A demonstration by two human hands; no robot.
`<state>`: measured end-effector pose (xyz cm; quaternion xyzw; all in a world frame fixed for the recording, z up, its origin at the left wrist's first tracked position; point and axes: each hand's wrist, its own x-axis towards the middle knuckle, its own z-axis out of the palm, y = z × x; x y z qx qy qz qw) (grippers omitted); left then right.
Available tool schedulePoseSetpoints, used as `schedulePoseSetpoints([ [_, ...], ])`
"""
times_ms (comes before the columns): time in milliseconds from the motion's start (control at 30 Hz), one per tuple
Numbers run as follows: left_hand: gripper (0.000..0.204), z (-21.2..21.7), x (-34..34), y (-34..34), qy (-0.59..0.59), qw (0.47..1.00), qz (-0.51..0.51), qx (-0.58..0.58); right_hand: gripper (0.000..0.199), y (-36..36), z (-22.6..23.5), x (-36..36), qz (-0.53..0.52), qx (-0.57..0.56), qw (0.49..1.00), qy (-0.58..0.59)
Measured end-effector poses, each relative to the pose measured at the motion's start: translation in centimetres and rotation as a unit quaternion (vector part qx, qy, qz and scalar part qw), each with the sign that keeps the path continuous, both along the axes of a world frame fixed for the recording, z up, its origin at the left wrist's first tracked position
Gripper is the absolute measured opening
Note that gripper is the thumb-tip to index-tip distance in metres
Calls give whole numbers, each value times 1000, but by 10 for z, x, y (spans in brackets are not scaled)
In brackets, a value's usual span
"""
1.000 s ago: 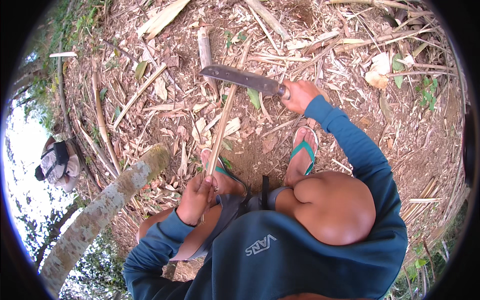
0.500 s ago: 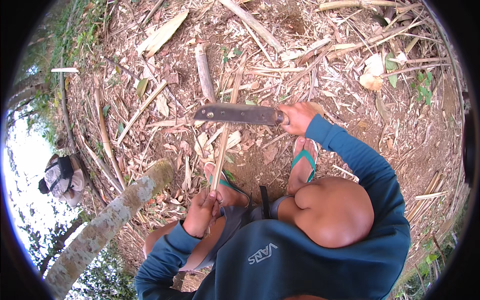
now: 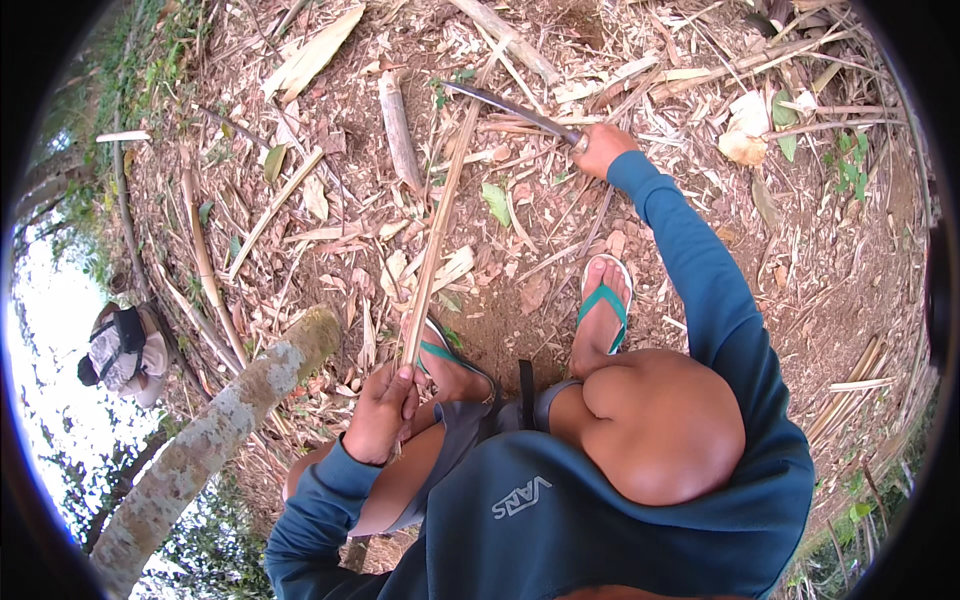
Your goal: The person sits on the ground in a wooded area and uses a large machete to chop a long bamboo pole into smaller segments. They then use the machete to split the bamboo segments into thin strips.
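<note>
Brown ground [image 3: 800, 310] strewn with split stalks [image 3: 208, 245] spreads beside a lichen-patched trunk [image 3: 215, 430] leaning in at lower left, as a person in a blue sweatshirt [image 3: 600, 540] bends over with knees parted, seemingly for a steady stance. A long, pale strip [image 3: 440, 230] slants away over the litter, its near end pinched in the left grip [image 3: 380, 412], a hold that likely leaves most of its length free and the fingers well away from the steel. A machete [image 3: 510, 107], seen nearly edge-on, crosses the strip's far part; whether they touch cannot be told. The right grip [image 3: 603, 150] is closed around its handle, arm extended, presumably keeping the blade clear of the green-strapped sandals [image 3: 604, 292]. A green leaf [image 3: 496, 203] lies just right of the strip.
</note>
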<state>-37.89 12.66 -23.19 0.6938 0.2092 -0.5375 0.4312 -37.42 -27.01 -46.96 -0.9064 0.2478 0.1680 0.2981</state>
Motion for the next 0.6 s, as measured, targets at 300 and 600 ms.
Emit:
schedulePoseSetpoints([
  [300,29,13,11,12,9,998,-39,50,29,27,-8,-22,108,37,993,-16],
  [600,28,28,29,44,-231,914,-311,123,33,44,13,-6,24,113,993,4],
])
